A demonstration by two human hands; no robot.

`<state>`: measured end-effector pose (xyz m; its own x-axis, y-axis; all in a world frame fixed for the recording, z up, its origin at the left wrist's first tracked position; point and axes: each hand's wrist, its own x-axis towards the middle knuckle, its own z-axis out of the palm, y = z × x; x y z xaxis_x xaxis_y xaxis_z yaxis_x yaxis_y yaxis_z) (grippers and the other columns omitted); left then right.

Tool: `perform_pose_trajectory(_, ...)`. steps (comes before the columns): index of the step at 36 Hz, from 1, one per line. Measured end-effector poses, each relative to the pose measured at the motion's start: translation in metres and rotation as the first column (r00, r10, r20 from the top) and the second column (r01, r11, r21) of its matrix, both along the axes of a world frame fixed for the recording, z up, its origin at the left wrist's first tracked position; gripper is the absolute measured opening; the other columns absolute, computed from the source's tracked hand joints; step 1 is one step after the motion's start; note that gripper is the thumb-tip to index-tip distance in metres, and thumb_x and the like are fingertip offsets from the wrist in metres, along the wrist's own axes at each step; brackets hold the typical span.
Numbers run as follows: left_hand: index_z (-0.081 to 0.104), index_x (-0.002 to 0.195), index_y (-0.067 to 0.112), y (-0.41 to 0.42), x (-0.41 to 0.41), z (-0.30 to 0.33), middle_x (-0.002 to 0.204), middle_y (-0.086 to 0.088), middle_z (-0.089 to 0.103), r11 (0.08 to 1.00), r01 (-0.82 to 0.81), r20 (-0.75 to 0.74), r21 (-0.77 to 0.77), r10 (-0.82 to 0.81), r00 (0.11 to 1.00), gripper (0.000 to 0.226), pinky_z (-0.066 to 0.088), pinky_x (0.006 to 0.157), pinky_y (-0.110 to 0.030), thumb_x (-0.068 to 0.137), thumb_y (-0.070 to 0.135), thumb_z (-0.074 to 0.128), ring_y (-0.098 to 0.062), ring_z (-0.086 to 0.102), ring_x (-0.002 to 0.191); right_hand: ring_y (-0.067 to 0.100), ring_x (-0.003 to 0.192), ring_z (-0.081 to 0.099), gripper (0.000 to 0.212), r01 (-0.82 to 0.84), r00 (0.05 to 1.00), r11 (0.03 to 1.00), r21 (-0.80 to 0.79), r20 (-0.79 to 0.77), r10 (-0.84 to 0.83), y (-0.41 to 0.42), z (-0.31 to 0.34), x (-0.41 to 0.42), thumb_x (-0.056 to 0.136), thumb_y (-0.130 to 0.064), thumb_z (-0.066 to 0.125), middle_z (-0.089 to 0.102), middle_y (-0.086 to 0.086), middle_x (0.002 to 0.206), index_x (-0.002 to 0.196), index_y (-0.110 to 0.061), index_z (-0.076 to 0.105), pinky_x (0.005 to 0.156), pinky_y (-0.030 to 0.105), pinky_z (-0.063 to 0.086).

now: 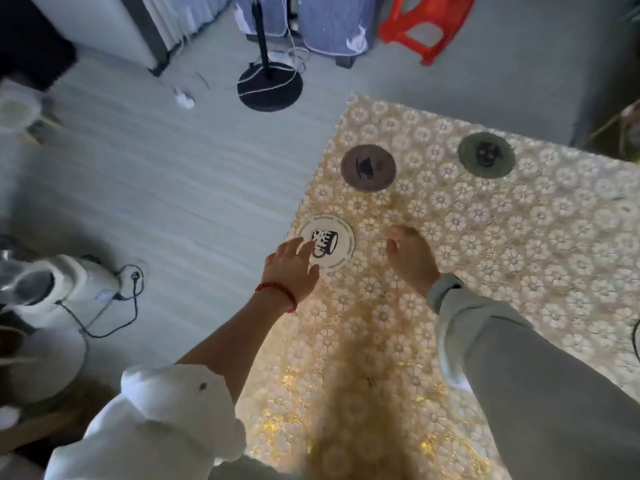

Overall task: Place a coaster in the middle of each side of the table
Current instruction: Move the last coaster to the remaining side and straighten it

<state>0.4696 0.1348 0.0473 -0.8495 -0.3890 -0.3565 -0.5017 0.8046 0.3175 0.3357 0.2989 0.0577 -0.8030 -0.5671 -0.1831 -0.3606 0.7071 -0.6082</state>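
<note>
Though blurred — white coaster (327, 243) mug-print upright.

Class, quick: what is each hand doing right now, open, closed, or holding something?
Left hand: open, fingers spread, fingertips on the white coaster.
Right hand: empty, fingers curled down on the table.

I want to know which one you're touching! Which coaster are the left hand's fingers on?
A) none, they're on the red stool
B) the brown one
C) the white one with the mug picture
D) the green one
C: the left hand has its fingertips on the white coaster near the table's left edge, while the brown coaster and green coaster lie untouched farther away.
</note>
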Motion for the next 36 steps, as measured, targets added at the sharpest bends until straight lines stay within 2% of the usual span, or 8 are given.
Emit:
perform_pose_trajectory(7,0.013,0.142,0.026,-0.050,-0.109,-0.053,0.155,-0.002,0.006,0.995,0.092,-0.037,-0.039,-0.093,0.995,0.055,0.014,0.113,-0.050,0.093,0.039,0.033,-0.023,0.005,0.142,0.038,0.116,0.043,0.039,0.128,0.989,0.982,0.138,-0.086,-0.117,-0.078,-0.048,-0.117,0.090,-0.018,0.046,0.046,0.024,0.129,0.123,0.004,0.043,0.099,0.043,0.036)
perform_pose_trajectory(11,-0.003,0.142,0.031,-0.059,-0.132,-0.079,0.156,0.001,-0.005,0.986,0.150,-0.031,-0.077,-0.153,0.988,0.058,0.004,0.113,-0.054,0.092,0.047,0.023,-0.020,-0.006,0.142,0.039,0.125,0.030,0.069,0.294,0.956,0.923,0.246,-0.077,-0.284,-0.101,-0.064,-0.145,0.084,-0.037,0.057,0.033,0.025,0.135,0.131,0.004,0.028,0.098,0.051,0.036)
perform_pose_trajectory(15,0.000,0.142,0.028,-0.056,-0.132,-0.090,0.156,0.000,-0.002,0.986,0.119,-0.040,-0.119,-0.125,0.991,0.060,0.005,0.112,-0.056,0.091,0.051,0.018,-0.020,-0.005,0.143,0.040,0.125,0.030,0.076,0.358,0.933,0.890,0.283,-0.145,-0.329,-0.107,-0.071,-0.145,0.081,-0.043,0.059,0.033,0.025,0.135,0.132,0.003,0.026,0.096,0.053,0.037)
perform_pose_trajectory(21,0.005,0.142,0.028,-0.054,-0.138,-0.083,0.156,0.001,-0.002,0.993,0.099,-0.024,-0.057,-0.100,0.995,0.060,0.005,0.112,-0.056,0.090,0.049,0.026,-0.018,-0.007,0.142,0.039,0.126,0.036,0.067,0.411,0.912,0.901,0.142,-0.057,-0.407,-0.109,-0.066,-0.147,0.083,-0.019,0.061,0.040,0.021,0.135,0.134,0.000,0.022,0.101,0.056,0.036)
perform_pose_trajectory(24,0.007,0.143,0.029,-0.056,-0.141,-0.074,0.156,0.001,-0.003,0.995,0.093,0.022,-0.020,-0.092,0.995,0.059,0.004,0.113,-0.056,0.091,0.047,0.029,-0.018,-0.006,0.142,0.038,0.093,0.058,0.036,0.455,0.890,0.883,-0.110,0.052,-0.452,-0.099,-0.059,-0.138,0.079,0.002,0.046,0.059,0.017,0.100,0.112,-0.006,0.035,0.075,0.051,0.052)
perform_pose_trajectory(26,0.013,0.142,0.028,-0.052,-0.138,-0.066,0.156,0.000,0.003,0.996,0.090,0.030,-0.002,-0.090,0.996,0.057,0.005,0.114,-0.056,0.091,0.044,0.033,-0.019,-0.002,0.143,0.035,0.082,0.058,0.027,0.533,0.845,0.801,-0.274,0.221,-0.487,-0.086,-0.055,-0.127,0.082,0.005,0.042,0.056,0.010,0.088,0.103,-0.012,0.035,0.058,0.038,0.052)
perform_pose_trajectory(30,0.029,0.137,0.022,-0.024,-0.115,-0.049,0.153,-0.004,0.017,0.998,0.049,-0.051,0.036,-0.047,0.998,0.050,0.009,0.114,-0.053,0.090,0.037,0.038,-0.023,0.008,0.142,0.024,0.092,0.055,0.033,0.709,0.705,0.576,-0.407,0.428,-0.565,-0.054,-0.048,-0.100,0.082,0.010,0.042,0.053,0.014,0.104,0.105,-0.013,0.044,0.058,0.020,0.049)
perform_pose_trajectory(36,0.032,0.136,0.019,0.042,-0.042,-0.030,0.151,-0.007,0.024,0.994,0.094,-0.172,0.058,-0.083,0.982,0.048,0.013,0.114,-0.050,0.091,0.032,0.040,-0.024,0.013,0.141,0.020,0.088,0.054,0.030,0.774,0.633,0.492,-0.399,0.483,-0.605,0.025,-0.031,-0.024,0.084,0.007,0.041,0.056,0.013,0.097,0.097,-0.019,0.047,0.059,0.021,0.044)
